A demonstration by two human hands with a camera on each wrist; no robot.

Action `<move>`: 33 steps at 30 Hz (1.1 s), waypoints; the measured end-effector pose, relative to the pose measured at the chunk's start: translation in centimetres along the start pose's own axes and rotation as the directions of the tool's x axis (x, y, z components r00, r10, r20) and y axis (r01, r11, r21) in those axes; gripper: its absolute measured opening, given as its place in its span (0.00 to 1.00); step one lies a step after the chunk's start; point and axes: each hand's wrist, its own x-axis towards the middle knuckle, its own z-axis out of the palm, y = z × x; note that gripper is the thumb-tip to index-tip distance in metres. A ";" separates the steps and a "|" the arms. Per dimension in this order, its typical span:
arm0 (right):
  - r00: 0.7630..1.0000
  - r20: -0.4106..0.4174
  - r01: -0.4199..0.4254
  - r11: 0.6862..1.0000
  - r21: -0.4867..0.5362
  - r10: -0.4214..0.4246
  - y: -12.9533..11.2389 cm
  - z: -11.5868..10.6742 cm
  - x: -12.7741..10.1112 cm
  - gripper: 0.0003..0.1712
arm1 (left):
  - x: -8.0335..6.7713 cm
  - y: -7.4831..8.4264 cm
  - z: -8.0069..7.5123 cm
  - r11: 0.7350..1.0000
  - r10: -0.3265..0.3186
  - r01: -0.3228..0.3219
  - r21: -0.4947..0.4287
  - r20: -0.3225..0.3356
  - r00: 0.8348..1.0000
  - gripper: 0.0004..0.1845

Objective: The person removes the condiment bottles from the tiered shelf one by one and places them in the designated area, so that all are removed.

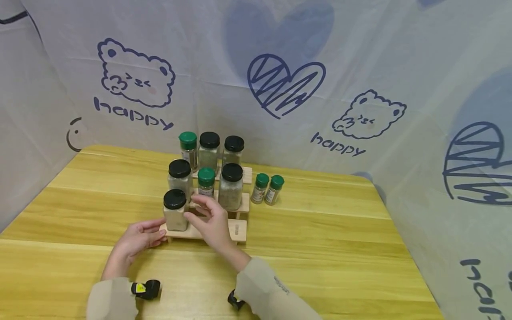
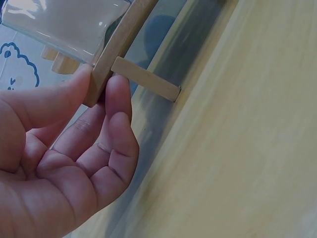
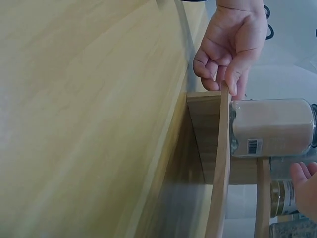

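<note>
My left hand (image 1: 138,240) pinches the left end of the lowest step of a wooden tiered spice rack (image 1: 238,230). In the left wrist view its thumb lies on top of the board and a finger underneath. A square glass jar (image 1: 176,218) with a black lid and pale powder stands upright on that step's left end. My right hand (image 1: 214,222) is just right of this jar, thumb tip at its side in the head view, fingers loosely bent and not wrapped round it. The right wrist view shows the jar's barcode (image 3: 254,147).
On the middle step are two black-lidded jars (image 1: 230,193) with a green-capped bottle (image 1: 206,180) between them. The top step holds a green-capped bottle (image 1: 188,149) and two black-lidded jars (image 1: 209,153). Two small green-capped bottles (image 1: 260,189) stand on the table (image 1: 328,231) to the right.
</note>
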 end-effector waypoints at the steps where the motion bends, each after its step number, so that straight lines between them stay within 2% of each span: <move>1: 1.000 0.008 0.012 1.000 -0.011 -0.012 0.0 0.1 0.1 0.19 | 0.0 0.0 0.0 1.000 0.001 -0.001 -0.002 0.001 1.000 0.28; 7: 0.997 0.070 0.040 0.992 -0.119 -0.031 1.7 0.5 0.3 0.24 | 0.1 0.0 -0.1 1.000 0.008 -0.008 -0.006 0.009 1.000 0.28; 11: 0.995 0.093 0.057 0.976 -0.210 -0.038 3.1 0.6 0.3 0.27 | 0.1 0.1 -0.1 1.000 0.008 -0.008 0.000 0.009 1.000 0.28; 13: 0.994 0.100 0.056 0.974 -0.218 -0.035 2.2 0.5 0.3 0.27 | 0.1 0.1 -0.1 1.000 0.008 -0.008 0.000 0.009 1.000 0.27; 17: 0.993 0.110 0.056 0.972 -0.228 -0.032 2.0 0.5 0.4 0.27 | 0.1 0.1 -0.1 1.000 0.008 -0.008 -0.006 0.011 1.000 0.27; 20: 0.993 0.110 0.067 0.968 -0.243 -0.041 3.1 0.6 0.3 0.27 | 0.1 0.0 -0.1 1.000 0.012 -0.012 -0.012 0.013 1.000 0.27; 26: 0.993 0.117 0.062 0.968 -0.242 -0.035 3.1 0.5 0.3 0.26 | 0.0 -0.1 -0.1 1.000 0.016 -0.016 -0.006 0.016 1.000 0.27; 33: 0.992 0.124 0.047 0.973 -0.224 -0.020 0.6 0.4 0.3 0.21 | 0.0 -0.1 0.0 1.000 0.018 -0.018 0.011 0.012 1.000 0.27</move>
